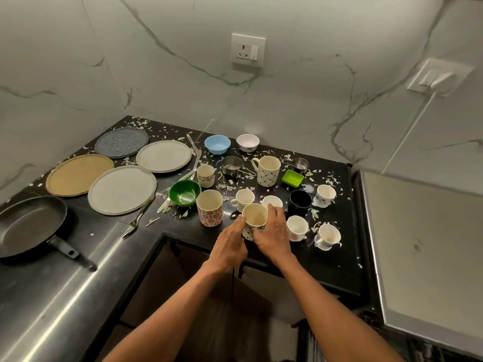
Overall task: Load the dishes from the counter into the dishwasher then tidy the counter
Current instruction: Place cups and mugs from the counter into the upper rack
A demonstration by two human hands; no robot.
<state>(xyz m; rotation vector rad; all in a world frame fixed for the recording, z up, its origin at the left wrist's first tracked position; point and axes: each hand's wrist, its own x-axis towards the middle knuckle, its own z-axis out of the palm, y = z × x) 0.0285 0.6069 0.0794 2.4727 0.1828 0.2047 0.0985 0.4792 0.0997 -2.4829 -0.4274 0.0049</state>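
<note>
Both hands clasp one cream mug with a dark-dotted pattern near the front edge of the black counter: the left hand curls round its 9 o'clock side, the right hand round its 3 o'clock side. At the mug's 9 o'clock stands a red-flowered mug. At 10 o'clock sits a green bowl, and a black mug stands at 2 o'clock.
</note>
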